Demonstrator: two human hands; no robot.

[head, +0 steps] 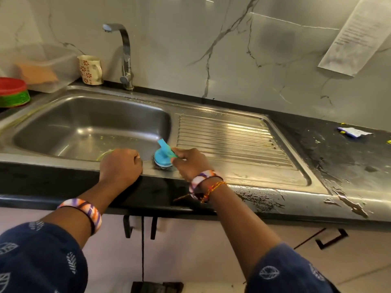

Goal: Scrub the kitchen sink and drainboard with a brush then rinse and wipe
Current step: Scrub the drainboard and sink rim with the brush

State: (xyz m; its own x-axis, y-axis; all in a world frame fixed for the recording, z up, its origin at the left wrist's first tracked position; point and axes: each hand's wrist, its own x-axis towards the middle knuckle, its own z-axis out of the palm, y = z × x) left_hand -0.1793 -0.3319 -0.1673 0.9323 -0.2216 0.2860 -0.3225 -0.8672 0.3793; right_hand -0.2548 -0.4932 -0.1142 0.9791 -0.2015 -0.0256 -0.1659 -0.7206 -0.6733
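The brush [163, 158] could slip out and drop into the sink [88, 125], because it sits right on the front steel edge between the bowl and the drainboard [230, 138], and the steel looks wet. A hard push could also send dirty water over the front edge onto the dark tabletop [330, 149], which already has wet marks and crumbs on it. The cup [90, 69] beside the tap [124, 53] stands near the back edge of the sink, so a big splash could reach it. The right hand [190, 163] holds the blue brush by its handle, with the fingers curled round it, and presses the round head down on the steel. The right arm reaches forward from the lower right, with the wrist bent a little to the left. The left hand [121, 163] rests on the front edge of the sink just beside the brush, with its fingers curled in. I cannot tell if it holds anything. The left arm comes in from the lower left. The scrubbing looks like it is not done, and the rinse and wipe come after.
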